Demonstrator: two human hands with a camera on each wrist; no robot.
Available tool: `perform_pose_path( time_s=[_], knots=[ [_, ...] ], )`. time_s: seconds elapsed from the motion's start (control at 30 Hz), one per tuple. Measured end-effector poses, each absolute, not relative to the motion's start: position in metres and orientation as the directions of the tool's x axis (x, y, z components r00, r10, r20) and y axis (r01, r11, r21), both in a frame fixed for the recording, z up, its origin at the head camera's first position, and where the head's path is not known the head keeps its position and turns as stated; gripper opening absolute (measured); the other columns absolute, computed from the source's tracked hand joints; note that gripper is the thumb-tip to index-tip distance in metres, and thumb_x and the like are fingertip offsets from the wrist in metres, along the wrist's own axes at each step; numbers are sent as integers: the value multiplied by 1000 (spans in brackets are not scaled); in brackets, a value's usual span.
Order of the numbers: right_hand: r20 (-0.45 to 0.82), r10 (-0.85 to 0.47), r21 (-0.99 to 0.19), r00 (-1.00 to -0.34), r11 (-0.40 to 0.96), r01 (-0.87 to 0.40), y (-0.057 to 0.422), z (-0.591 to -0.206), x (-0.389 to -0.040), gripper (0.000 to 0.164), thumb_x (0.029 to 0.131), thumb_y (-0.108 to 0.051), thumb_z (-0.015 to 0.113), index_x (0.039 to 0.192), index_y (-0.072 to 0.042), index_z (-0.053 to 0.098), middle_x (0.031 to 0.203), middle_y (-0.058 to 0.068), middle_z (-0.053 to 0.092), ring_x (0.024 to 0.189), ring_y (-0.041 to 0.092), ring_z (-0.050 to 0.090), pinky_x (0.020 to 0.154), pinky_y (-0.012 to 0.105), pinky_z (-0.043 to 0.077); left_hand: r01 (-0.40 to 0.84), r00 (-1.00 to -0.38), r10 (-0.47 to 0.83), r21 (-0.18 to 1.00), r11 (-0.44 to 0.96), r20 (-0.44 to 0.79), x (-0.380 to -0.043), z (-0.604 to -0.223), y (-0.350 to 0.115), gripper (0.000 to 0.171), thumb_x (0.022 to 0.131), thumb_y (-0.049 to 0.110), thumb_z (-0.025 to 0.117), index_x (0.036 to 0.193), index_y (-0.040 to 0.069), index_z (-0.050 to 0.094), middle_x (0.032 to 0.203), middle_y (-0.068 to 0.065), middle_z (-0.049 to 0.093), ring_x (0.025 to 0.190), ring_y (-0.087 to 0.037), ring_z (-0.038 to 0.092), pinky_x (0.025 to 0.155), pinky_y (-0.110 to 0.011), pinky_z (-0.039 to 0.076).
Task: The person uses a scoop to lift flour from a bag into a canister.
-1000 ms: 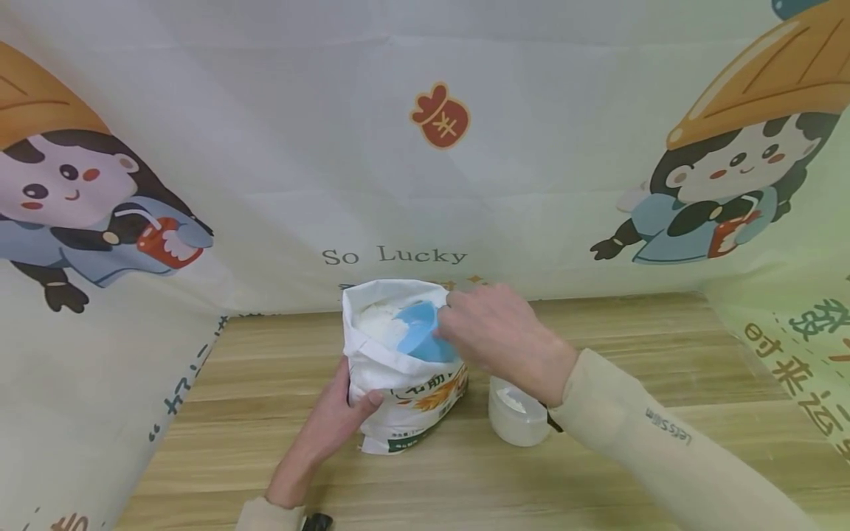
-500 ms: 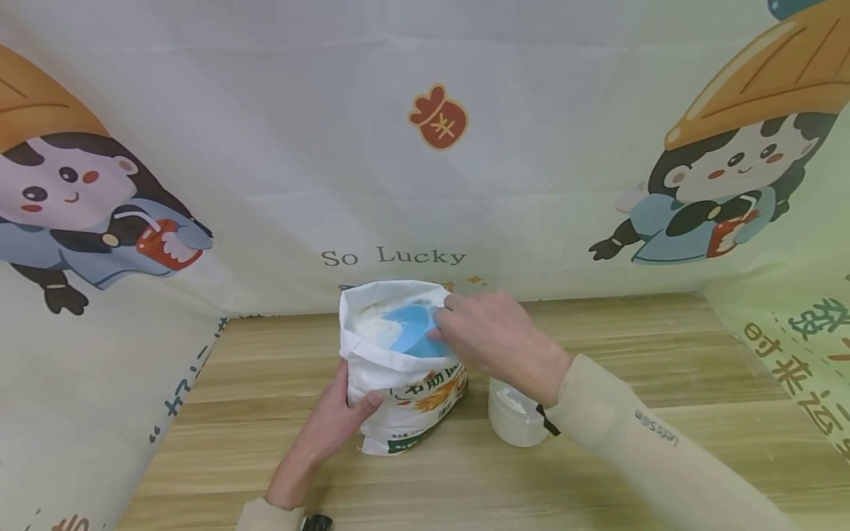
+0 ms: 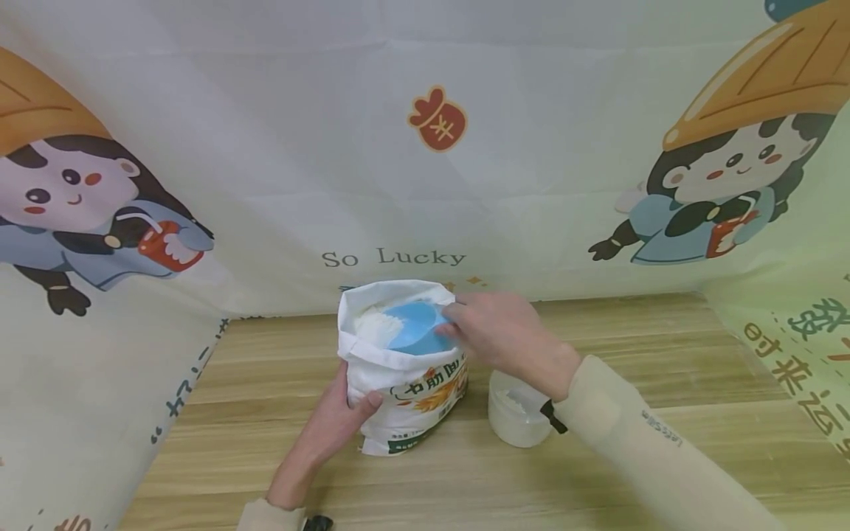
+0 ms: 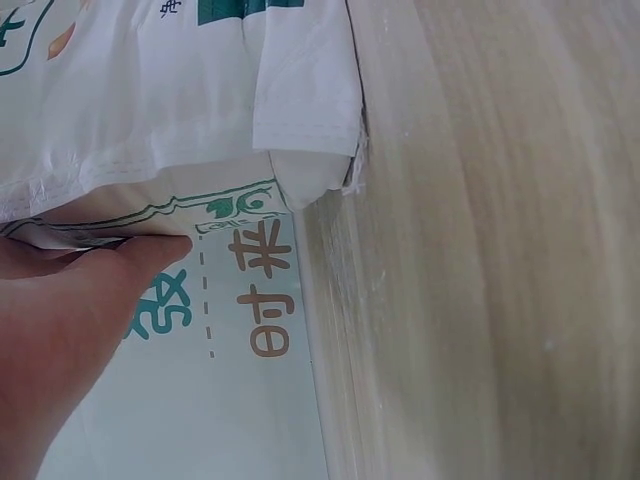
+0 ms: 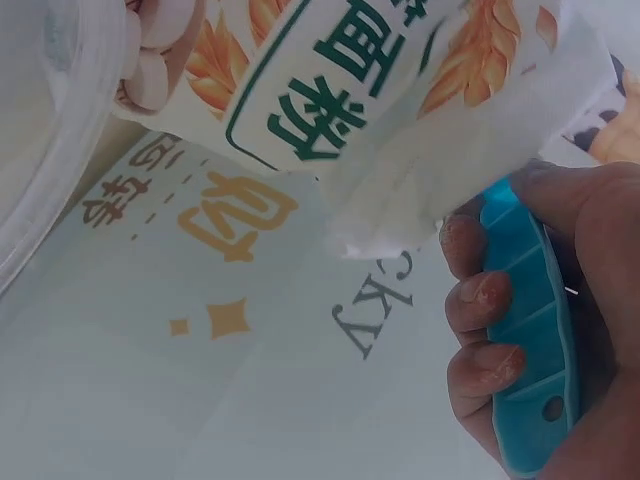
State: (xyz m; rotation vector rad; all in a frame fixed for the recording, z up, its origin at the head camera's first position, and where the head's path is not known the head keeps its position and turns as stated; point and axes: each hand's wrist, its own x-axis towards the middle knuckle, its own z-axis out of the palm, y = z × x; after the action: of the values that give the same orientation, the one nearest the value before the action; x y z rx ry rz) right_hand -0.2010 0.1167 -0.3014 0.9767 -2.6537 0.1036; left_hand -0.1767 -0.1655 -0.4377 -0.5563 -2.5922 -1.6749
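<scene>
Fingers [image 5: 484,372] of my right hand [image 3: 505,324], just right of centre in the head view, are grasping: curled round the ribbed handle of the blue scoop [image 3: 418,333], thumb at the handle's upper end in the right wrist view, whitish dust on the fingertips. Scoop's bowl sits tilted in the mouth of the bag, left edge against white powder [image 3: 377,327]. Can't tell how much it carries.

My left hand [image 3: 341,405], lower and left of centre, grips the bag [image 3: 381,377] by its left side: thumb on the front, the rest mostly hidden. In the left wrist view the hand is at the left edge, touching the bag, which fills the upper left.

Bag is white, standing on the table [image 3: 432,494] near the frame's centre, rim turned outward, front printed with dark characters and orange wheat ears, green band at the bottom.

Right of the bag, under my right wrist: clear tub [image 3: 518,431], upright, white powder inside; its rim cuts into the upper left of the right wrist view. Black piece [image 3: 553,418] at my right wrist. Light sleeves [image 3: 637,435] on both arms.

Table is wood-grained, lower half of the frame. Behind it, pale backdrop [image 3: 299,147]: cartoon figures [image 3: 730,221] in orange hats left and right, red pouch print [image 3: 438,120] upper centre, "So Lucky" lettering [image 3: 393,257] above the bag.
</scene>
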Motion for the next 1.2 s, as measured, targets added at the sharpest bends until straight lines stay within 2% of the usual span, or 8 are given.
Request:
perform_pose_path(
  time_s=[0.27,0.53,0.7,0.8,0.9,1.2],
  knots=[
    [338,-590,-58,-733,764,-642,132,-294,-201,22,101,-35,69,93,-15,72,85,-4,66,69,13,57,58,29,50,306,-932,297,888,344,206,-178,-438,-166,100,89,78,57,152,3,33,131,-22,60,118,-36,61,97,-52,51],
    [372,-581,-111,-724,746,-656,142,-293,-200,24,101,-34,69,85,-17,66,77,-7,57,65,12,49,57,28,43,317,-928,302,885,341,217,-179,-439,-165,98,90,78,56,151,4,34,132,-21,60,119,-35,61,97,-54,51],
    [404,-573,-109,-713,744,-659,147,-296,-198,22,101,-34,69,98,-12,74,83,-4,65,67,13,55,58,30,47,308,-932,295,887,344,210,-178,-439,-165,99,89,78,57,152,5,33,132,-21,61,119,-35,61,98,-54,50],
    [420,-559,-118,-715,748,-653,150,-298,-197,28,101,-35,68,110,-9,76,96,2,73,77,18,66,64,35,54,300,-935,291,890,343,203,-178,-439,-164,99,89,77,58,153,5,33,132,-21,61,119,-35,61,98,-53,49],
    [446,-548,-136,-708,740,-658,154,-299,-196,30,101,-34,69,113,-8,76,106,6,76,87,23,71,69,39,58,297,-936,289,893,338,202,-178,-439,-164,98,90,76,58,152,4,33,131,-22,61,118,-35,61,98,-53,50],
    [531,-533,-153,-659,704,-693,162,-306,-198,25,99,-28,72,115,-9,76,103,5,76,82,20,70,64,35,56,297,-938,281,887,353,203,-178,-437,-163,97,90,74,61,152,5,34,130,-21,61,116,-32,61,96,-51,50]
  ],
)
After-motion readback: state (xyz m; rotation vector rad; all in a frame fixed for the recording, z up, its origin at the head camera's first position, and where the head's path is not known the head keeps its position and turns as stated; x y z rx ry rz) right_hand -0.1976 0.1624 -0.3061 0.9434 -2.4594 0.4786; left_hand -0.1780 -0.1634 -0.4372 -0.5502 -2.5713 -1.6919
